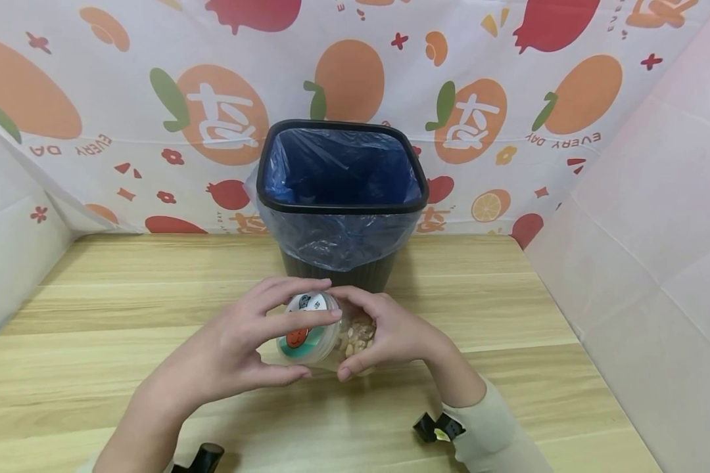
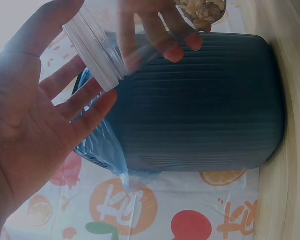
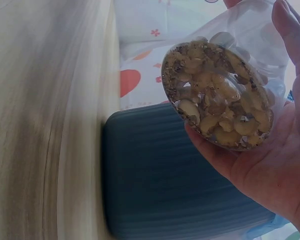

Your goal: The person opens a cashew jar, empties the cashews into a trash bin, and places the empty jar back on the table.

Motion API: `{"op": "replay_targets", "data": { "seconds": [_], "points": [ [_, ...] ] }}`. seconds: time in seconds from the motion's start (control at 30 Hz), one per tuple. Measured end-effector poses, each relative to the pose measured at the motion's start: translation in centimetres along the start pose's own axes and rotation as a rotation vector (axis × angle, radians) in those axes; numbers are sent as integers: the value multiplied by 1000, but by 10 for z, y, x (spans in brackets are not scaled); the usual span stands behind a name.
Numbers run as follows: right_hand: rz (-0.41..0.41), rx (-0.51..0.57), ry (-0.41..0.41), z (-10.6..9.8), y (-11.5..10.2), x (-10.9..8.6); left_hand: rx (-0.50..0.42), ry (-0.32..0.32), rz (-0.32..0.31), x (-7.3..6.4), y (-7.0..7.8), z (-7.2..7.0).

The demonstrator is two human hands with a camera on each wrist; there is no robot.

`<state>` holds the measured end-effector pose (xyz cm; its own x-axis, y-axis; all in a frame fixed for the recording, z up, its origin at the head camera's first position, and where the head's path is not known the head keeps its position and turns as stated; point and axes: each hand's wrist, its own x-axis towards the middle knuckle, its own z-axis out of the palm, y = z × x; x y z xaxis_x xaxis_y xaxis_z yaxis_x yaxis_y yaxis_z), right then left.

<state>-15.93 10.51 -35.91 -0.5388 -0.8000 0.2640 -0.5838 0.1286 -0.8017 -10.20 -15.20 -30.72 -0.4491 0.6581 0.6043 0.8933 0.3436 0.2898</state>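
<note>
A clear plastic jar (image 1: 334, 351) is held tilted above the table, its lidded end toward the left. Cashew-like nuts with dark crumbs (image 3: 217, 95) lie at the jar's base in the right wrist view. My right hand (image 1: 399, 332) grips the jar's body, thumb on the near side and fingers round the far side. Spread around the lid (image 1: 307, 332) are the fingers and thumb of my left hand (image 1: 242, 341), with fingertips at its rim (image 2: 92, 55). The lid bears a white and green label with an orange cartoon face.
Right behind the hands stands a dark ribbed trash bin (image 1: 363, 272), lined with a translucent blue bag (image 1: 343, 236) folded over its black rim. The wooden table (image 1: 497, 394) ends at a fruit-print cloth (image 1: 213, 190); pale panels (image 1: 657, 217) flank both sides.
</note>
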Motion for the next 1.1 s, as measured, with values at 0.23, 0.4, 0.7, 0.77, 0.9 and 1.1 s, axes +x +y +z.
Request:
{"op": "replay_targets", "data": {
  "seconds": [0.23, 0.4, 0.7, 0.77, 0.9, 1.1],
  "points": [
    [-10, 20, 6, 0, -1, 1, 8, 26, -6, 0, -2, 1],
    [-11, 42, 10, 2, -2, 1, 18, 41, -51, -2, -2, 2],
    [1, 11, 28, 1, -5, 0, 43, 47, -110, -1, -1, 2],
    [-1, 4, 34, 2, -6, 0, 55, 51, -125, -2, 0, 3],
    [-17, -18, 44, 2, -6, 0, 80, 69, -146, -1, 1, 3],
    [1, -37, 65, 2, -6, 1, 67, 116, -154, 1, 1, 2]
  ]
}}
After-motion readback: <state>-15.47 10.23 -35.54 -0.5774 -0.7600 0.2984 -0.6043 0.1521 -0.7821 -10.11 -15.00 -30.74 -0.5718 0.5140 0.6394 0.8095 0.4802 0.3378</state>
